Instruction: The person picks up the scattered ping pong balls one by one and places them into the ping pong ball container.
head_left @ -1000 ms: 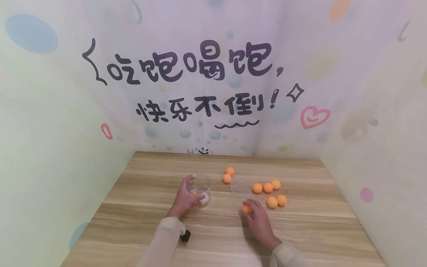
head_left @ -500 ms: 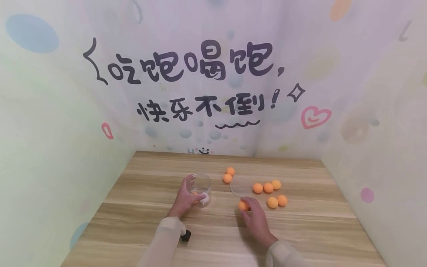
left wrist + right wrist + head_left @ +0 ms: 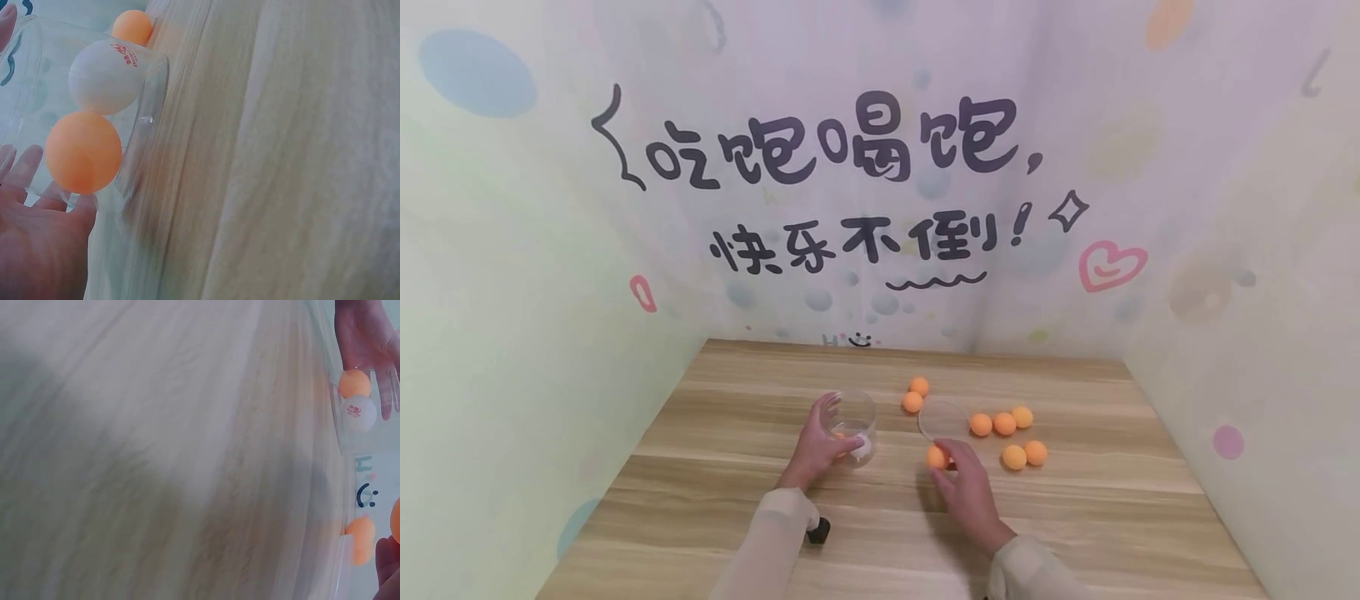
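A clear round container point(image 3: 859, 408) stands on the table, and my left hand point(image 3: 811, 446) is curled round its left side. Through its wall the left wrist view shows a white ball point(image 3: 105, 77) with red print and an orange ball point(image 3: 84, 152) touching it. Right of the container, my right hand point(image 3: 972, 493) pinches an orange ball point(image 3: 936, 457) between thumb and fingers. In the right wrist view that held ball point(image 3: 396, 520) is cut by the frame's edge.
A clear round disc point(image 3: 943, 420) lies behind my right hand. Two orange balls point(image 3: 912, 402) touch at its upper left; several more point(image 3: 1004, 423) lie to its right. Patterned walls surround the wooden table point(image 3: 715, 517) at the back and sides.
My right hand has moved left with its orange ball, closer to the container. My left hand and the container have stayed in place.
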Available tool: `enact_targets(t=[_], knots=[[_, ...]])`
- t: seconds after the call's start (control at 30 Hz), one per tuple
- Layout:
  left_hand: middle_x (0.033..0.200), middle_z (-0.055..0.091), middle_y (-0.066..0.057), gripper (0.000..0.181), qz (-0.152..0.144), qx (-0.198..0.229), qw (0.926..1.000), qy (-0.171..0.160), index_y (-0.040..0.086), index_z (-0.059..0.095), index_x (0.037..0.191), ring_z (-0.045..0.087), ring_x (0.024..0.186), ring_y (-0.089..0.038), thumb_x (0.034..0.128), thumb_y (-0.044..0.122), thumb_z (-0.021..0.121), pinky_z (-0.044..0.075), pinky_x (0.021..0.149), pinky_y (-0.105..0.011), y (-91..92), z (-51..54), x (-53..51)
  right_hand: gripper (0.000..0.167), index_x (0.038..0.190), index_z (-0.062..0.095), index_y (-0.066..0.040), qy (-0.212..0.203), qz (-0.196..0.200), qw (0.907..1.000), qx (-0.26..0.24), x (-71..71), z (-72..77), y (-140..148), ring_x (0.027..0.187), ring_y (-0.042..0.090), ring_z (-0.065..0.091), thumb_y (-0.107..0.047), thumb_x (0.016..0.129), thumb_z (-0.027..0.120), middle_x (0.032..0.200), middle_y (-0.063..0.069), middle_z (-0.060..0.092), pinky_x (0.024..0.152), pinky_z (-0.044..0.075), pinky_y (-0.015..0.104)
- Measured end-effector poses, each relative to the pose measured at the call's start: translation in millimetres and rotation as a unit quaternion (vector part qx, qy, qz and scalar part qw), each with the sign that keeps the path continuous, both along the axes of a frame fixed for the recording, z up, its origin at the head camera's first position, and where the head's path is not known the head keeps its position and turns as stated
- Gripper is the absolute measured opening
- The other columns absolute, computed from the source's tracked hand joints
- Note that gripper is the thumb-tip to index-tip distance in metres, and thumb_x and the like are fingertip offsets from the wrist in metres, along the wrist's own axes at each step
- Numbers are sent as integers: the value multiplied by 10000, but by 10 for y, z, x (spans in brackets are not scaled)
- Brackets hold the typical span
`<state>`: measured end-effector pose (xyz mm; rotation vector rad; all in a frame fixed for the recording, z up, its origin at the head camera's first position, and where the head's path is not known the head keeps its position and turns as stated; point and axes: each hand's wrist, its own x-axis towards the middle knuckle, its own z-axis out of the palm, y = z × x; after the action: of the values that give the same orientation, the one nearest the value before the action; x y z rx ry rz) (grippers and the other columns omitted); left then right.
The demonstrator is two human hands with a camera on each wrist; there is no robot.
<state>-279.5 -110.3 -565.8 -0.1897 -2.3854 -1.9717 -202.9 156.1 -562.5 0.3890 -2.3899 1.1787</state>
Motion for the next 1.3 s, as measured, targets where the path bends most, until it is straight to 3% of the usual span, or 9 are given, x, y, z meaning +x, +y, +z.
enact_targets(t=[0.13, 0.37, 0.53, 0.6, 0.83, 1.03, 1.3], knots=[[1507, 366, -104, 954, -3, -15, 10000, -53, 146, 316, 1469, 326, 1374, -358, 703, 143, 884, 350, 1059, -539, 1, 42, 18, 448, 1201, 617, -31, -130, 3, 9999, -35, -21, 44, -69, 936, 198, 605, 29, 786, 776, 1137, 79, 616, 766, 554, 350], [1508, 336, -200, 936, -236, 51, 9997, -69, 27, 282, 1477, 302, 1367, -433, 736, 82, 851, 352, 1044, -570, 27, 352, 182, 432, 1193, 621, -39, -191, -18, 9997, -176, -38, 44, -118, 943, 188, 604, 6, 794, 779, 1132, 75, 620, 757, 557, 333], [1503, 346, -200, 914, -219, 24, 9998, -35, 21, 295, 1470, 306, 1365, -432, 742, 77, 846, 351, 1045, -570, 42, 417, 209, 412, 1183, 624, -15, -142, -14, 9993, -356, -64, 68, -139, 947, 204, 590, -1, 800, 775, 1100, 74, 622, 749, 559, 337], [1500, 353, -197, 921, -191, 101, 9998, -23, 28, 307, 1466, 306, 1365, -431, 726, 69, 855, 333, 1055, -577, 43, 385, 185, 409, 1185, 623, 0, -183, -13, 9989, -431, -79, 86, -162, 950, 208, 584, -1, 803, 771, 1094, 71, 623, 746, 558, 333], [1500, 381, -113, 958, -15, 15, 10000, 61, 143, 326, 1464, 342, 1363, -367, 692, 171, 892, 361, 1050, -538, 4, 38, 35, 445, 1242, 607, -9, -508, 0, 9968, -617, -79, 155, -276, 933, 205, 573, -10, 822, 754, 1131, 82, 619, 752, 557, 368], [1496, 387, -111, 949, 5, 1, 9999, 121, 146, 341, 1456, 349, 1360, -363, 685, 164, 894, 393, 1027, -527, -1, 9, 36, 435, 1233, 623, -37, -441, -88, 9975, -546, -111, 143, -357, 975, 194, 579, -72, 825, 771, 1149, 75, 624, 745, 557, 328], [1494, 387, -110, 956, -5, -124, 9999, 117, 146, 328, 1463, 349, 1359, -364, 692, 187, 892, 407, 1017, -523, 7, 18, 18, 418, 1173, 651, -47, -204, 1, 9965, -810, -172, 191, -469, 971, 234, 590, -39, 782, 797, 1086, 75, 638, 720, 565, 343]])
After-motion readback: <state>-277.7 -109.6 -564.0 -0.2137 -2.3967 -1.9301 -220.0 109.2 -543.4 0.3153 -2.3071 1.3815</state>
